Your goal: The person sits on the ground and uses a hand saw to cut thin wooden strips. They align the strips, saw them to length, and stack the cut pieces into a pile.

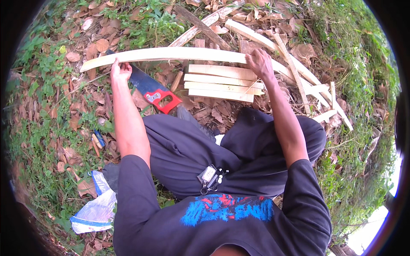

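Dark fabric of the person's shirt [222,222], printed with a blue and red design, is filling the bottom of the view, and a small clip-on device [209,177] is hanging at the chest above crossed legs in dark trousers [192,149]. Both bare forearms are reaching forward from the lower edge to a long pale wooden strip [179,54] that is lying crosswise over the leaf-strewn ground. The left hand [120,71] is gripping the strip near its left end, fingers curled together around its near edge. The right hand [259,63] is pressing down on the strip farther right, fingers wrapped over the top of it with the fingertips hidden on the far side. Just under the strip, between the two hands, a handsaw [149,87] with a dark blade and a red handle is resting on the dry leaves, its blade passing beneath the strip close to the left hand. Right of the saw, a stack of shorter cut wooden slats [222,83] is lying side by side, just below the right hand. More split strips [299,72] are scattered beyond and to the right, among grass. At the lower left, a crumpled plastic bag [96,209] is sitting on the ground beside the person's left hip.
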Tool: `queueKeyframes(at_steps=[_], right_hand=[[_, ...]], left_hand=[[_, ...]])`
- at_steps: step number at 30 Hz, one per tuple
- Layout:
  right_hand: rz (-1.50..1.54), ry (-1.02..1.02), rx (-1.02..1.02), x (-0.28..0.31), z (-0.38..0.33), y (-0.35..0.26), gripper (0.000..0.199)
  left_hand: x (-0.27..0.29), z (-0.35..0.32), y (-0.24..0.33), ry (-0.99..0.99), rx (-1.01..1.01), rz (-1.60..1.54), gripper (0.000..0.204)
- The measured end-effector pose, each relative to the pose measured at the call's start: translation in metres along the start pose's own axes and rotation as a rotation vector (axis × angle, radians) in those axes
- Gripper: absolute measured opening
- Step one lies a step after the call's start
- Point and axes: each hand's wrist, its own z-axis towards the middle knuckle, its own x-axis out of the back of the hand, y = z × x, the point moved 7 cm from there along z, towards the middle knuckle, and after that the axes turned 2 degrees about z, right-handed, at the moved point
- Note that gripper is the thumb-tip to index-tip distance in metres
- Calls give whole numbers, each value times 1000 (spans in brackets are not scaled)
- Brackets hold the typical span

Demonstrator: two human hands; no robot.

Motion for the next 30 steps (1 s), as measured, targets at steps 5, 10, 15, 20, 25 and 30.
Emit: queueKeyframes(at_steps=[5,10,15,20,25,30], right_hand=[[-5,30,-59,49,12,16,39],[-220,271,-124,187,29,94,38],[-538,169,-265,271,21,110,34],[-214,-128,108,153,24,-39,56],[-333,-206,60,45,29,26,56],[-442,-161,180,26,7,47,61]], left_hand=[[-52,-59,19,-239,-124,-77,40],[-116,-143,-33,-405,-155,60,50],[-189,-198,-176,-560,-84,190,46],[-230,-233,-262,-611,53,161,40],[-226,-247,-291,-902,226,503,38],[-163,-303,-215,-836,-68,598,23]])
